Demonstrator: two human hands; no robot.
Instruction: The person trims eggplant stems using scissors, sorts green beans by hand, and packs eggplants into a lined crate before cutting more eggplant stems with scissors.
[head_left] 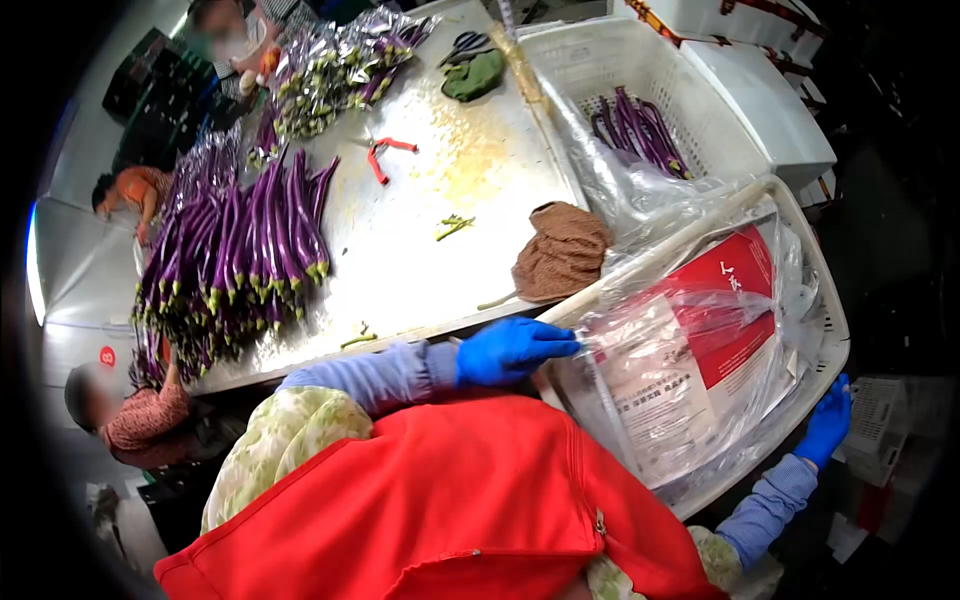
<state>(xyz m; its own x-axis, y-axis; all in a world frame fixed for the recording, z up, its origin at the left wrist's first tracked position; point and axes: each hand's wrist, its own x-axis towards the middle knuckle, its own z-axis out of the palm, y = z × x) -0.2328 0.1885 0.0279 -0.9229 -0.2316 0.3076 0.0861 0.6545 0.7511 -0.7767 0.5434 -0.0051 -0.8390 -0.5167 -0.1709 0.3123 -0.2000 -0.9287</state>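
In the head view, a white plastic crate [835,345] stands tilted in front of me, lined with a clear plastic liner [790,290]. Inside lies a red and white printed newspaper [655,385], partly under the film. My left hand [515,350], in a blue glove, is at the crate's near left corner. Its fingers are closed on the edge of the liner. At the opposite side, my right hand [828,420], also blue-gloved, is closed at the crate's outer right rim; its fingers are partly hidden.
On the metal table [400,250] lie many eggplants [240,240], red-handled pruners [385,158], a brown cloth [562,250], a green cloth [473,75] and scissors [466,45]. A second crate [720,120] holds eggplants. White boxes [760,110] stand behind it. Several people are on the left.
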